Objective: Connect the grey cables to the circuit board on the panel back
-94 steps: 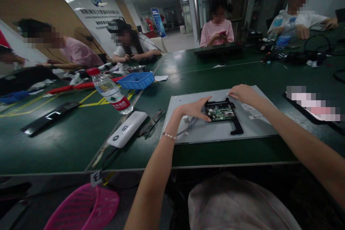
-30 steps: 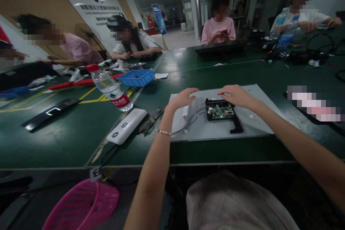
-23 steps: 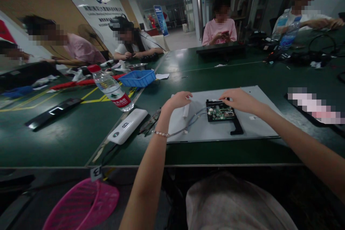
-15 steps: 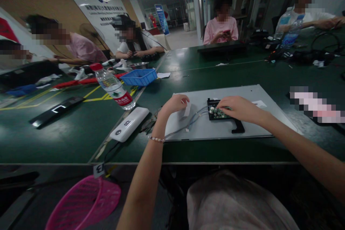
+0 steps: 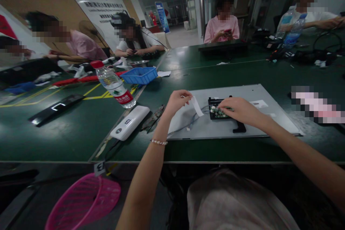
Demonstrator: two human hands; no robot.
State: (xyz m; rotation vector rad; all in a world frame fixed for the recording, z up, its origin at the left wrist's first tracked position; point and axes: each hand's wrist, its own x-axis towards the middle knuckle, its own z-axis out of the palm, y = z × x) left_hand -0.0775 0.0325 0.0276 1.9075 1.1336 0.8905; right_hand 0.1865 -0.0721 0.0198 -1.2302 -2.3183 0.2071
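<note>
My left hand [image 5: 178, 102] is closed in a pinch on a white strip, paper or tape [image 5: 197, 106], that hangs over the left part of a flat grey panel [image 5: 253, 122]. On the panel's middle lies a black plastic frame [image 5: 239, 127] with a green circuit board [image 5: 219, 113] in it. My right hand [image 5: 237, 109] is closed, its fingertips touching the board; what they pinch, if anything, is hidden. Thin grey cables [image 5: 185, 125] run from the board's left side across the panel towards my left wrist.
Left of the panel lie eyeglasses [image 5: 154, 118], a white power bank [image 5: 130, 123], a water bottle [image 5: 115, 88] and a blue tray [image 5: 140, 75]. A blurred-out phone-like object [image 5: 316, 106] lies at right. A pink basket [image 5: 83, 201] stands below the table edge. Several people sit around the table.
My left hand has risen slightly and moved right, and the white strip now reaches over the cables near the board. My right hand stays at the board.
</note>
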